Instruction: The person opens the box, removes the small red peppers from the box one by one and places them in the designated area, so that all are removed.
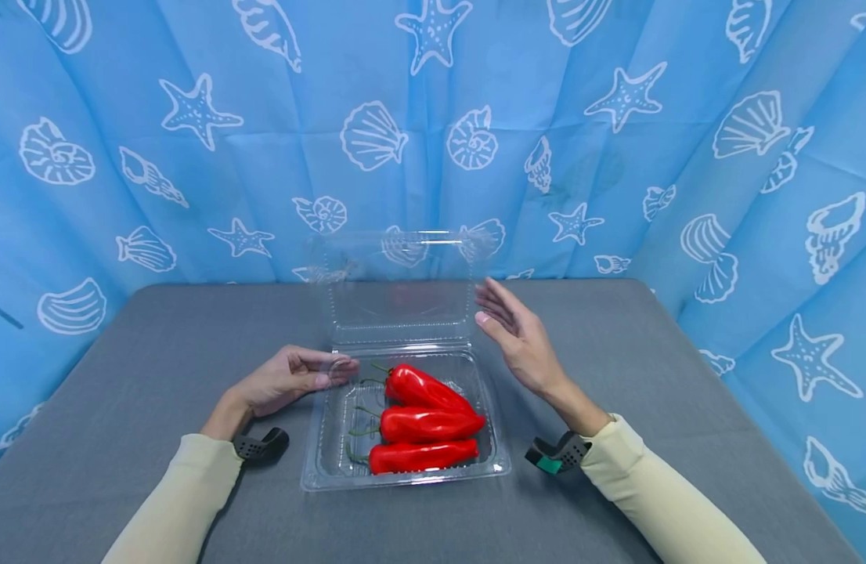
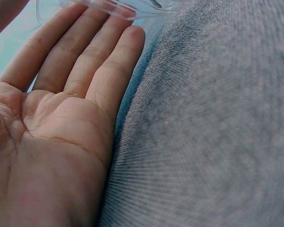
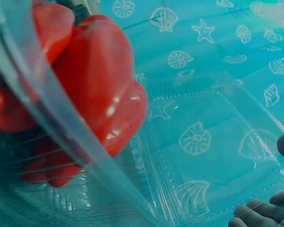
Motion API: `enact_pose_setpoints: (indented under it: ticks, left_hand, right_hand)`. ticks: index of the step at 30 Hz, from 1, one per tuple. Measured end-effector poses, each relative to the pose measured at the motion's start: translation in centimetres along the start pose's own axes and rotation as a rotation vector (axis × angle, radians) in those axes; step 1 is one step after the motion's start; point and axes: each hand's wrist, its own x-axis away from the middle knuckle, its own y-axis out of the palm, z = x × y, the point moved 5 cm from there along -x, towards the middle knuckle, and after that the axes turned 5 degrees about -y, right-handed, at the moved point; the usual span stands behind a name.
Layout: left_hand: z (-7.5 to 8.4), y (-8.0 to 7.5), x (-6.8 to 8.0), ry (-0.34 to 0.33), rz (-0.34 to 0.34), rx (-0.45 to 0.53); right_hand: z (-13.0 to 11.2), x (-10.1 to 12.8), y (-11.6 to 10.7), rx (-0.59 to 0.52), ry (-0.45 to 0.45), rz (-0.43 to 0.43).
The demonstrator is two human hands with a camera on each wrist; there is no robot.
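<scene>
A clear plastic clamshell container (image 1: 309,470) sits on the table, its transparent lid (image 1: 405,325) raised at the back. Three long red peppers (image 1: 433,425) with green stems lie side by side in its base. My left hand (image 1: 281,381) is at the base's left side, fingers extended; in the left wrist view the fingertips (image 2: 129,35) meet the clear plastic rim. My right hand (image 1: 521,345) is raised beside the lid's right edge with fingers extended, holding nothing. Whether it touches the lid I cannot tell. The right wrist view shows the peppers (image 3: 97,71) through the container wall.
A grey cloth covers the table (image 1: 595,352). Behind it and along the right side hangs a blue curtain (image 1: 503,78) printed with white shells and starfish. Dark bands (image 1: 261,445) are worn on both wrists.
</scene>
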Motion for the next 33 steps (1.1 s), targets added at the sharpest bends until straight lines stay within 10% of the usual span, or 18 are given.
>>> enact_pose_setpoints:
  ticks: [33]
  left_hand:
    - [0.0,-0.1,0.0,0.01,0.019,0.003]
  right_hand:
    - [6.9,-0.9,0.7,-0.236,0.231,-0.19]
